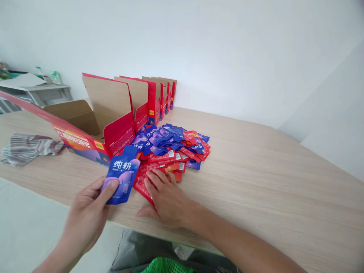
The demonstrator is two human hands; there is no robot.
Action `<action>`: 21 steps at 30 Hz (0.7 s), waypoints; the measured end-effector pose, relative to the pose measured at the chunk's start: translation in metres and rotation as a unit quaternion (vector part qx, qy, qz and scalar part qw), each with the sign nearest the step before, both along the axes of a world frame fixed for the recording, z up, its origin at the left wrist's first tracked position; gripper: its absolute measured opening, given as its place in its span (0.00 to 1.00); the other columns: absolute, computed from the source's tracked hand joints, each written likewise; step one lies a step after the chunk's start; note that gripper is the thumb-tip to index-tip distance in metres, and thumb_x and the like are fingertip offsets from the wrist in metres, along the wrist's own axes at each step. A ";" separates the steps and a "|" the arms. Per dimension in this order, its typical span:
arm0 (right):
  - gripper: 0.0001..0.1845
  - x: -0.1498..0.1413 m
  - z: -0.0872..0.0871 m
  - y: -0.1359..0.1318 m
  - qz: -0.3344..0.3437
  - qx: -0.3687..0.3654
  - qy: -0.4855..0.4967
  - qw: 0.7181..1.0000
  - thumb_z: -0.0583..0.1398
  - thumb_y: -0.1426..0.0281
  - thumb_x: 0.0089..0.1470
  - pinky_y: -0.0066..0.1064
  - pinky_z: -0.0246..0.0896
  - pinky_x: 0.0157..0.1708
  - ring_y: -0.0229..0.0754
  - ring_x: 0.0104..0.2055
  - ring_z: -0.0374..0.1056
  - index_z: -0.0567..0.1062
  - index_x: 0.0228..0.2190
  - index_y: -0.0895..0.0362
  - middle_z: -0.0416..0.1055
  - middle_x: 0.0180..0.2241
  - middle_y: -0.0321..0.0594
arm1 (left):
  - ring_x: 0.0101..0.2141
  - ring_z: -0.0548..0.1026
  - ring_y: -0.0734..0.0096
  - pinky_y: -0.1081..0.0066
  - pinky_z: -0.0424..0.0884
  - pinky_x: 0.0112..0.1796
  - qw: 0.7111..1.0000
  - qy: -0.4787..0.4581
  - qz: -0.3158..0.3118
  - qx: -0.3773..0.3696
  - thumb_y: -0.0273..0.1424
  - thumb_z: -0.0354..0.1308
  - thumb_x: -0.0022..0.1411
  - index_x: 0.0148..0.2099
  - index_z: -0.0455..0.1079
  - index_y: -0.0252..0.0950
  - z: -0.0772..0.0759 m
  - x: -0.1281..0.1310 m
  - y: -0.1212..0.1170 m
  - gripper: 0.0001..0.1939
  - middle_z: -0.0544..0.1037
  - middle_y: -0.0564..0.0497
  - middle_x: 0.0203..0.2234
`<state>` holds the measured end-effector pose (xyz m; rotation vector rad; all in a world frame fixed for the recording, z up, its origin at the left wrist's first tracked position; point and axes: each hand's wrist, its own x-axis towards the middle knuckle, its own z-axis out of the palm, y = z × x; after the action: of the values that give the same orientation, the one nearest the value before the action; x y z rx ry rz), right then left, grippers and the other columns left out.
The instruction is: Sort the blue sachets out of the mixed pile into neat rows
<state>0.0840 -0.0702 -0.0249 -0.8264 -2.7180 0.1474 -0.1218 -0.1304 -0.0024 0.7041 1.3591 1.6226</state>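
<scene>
My left hand (91,206) is closed on a blue foil pouch (123,168), thumb across its front, held up just before the open carton. White lettering and purple shapes mark the pouch; whether several are stacked behind it I cannot tell. Palm down, my right hand (169,199) lies with fingers apart on a red pouch (142,185) at the near side of a pile. That pile of red and blue pouches (170,136) spreads over the wooden table (256,174). Left of it stands a red cardboard carton (118,131) with its flaps up.
More open red cartons (155,100) stand in a row toward the white wall. A striped cloth (31,148) lies on the table at left. Behind it is a grey side table (36,91) with bottles. Below the front edge shows a green mesh basket (167,265).
</scene>
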 end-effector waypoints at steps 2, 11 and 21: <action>0.43 0.008 0.009 -0.004 -0.023 -0.045 0.079 0.996 0.54 0.45 0.68 0.65 0.50 0.68 0.66 0.72 0.52 0.64 0.66 0.68 0.59 0.69 0.65 | 0.31 0.75 0.73 0.76 0.76 0.34 0.997 -0.072 -0.018 0.004 0.41 0.82 0.36 0.36 0.81 0.33 0.011 0.028 0.007 0.26 0.84 0.51 0.33; 0.17 0.068 0.015 0.004 -0.215 -0.259 0.517 0.787 0.62 0.52 0.62 0.31 0.66 0.30 0.41 0.30 0.71 0.74 0.38 0.54 0.76 0.31 0.36 | 0.39 0.78 0.63 0.65 0.76 0.45 0.964 0.075 -0.218 0.132 0.45 0.66 0.63 0.44 0.81 0.34 -0.002 0.131 0.055 0.18 0.82 0.47 0.37; 0.14 0.344 0.014 0.122 -0.642 0.000 0.347 0.684 0.58 0.61 0.64 0.38 0.66 0.43 0.46 0.37 0.71 0.74 0.30 0.57 0.76 0.31 0.40 | 0.57 0.74 0.60 0.64 0.73 0.56 0.597 0.428 -0.474 0.485 0.28 0.61 0.67 0.61 0.67 0.41 -0.071 0.203 0.033 0.22 0.75 0.43 0.57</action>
<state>0.4281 0.0522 -0.0108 -1.9314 -1.0088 0.0974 0.0810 -0.0974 -0.0734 2.5759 0.1793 0.9103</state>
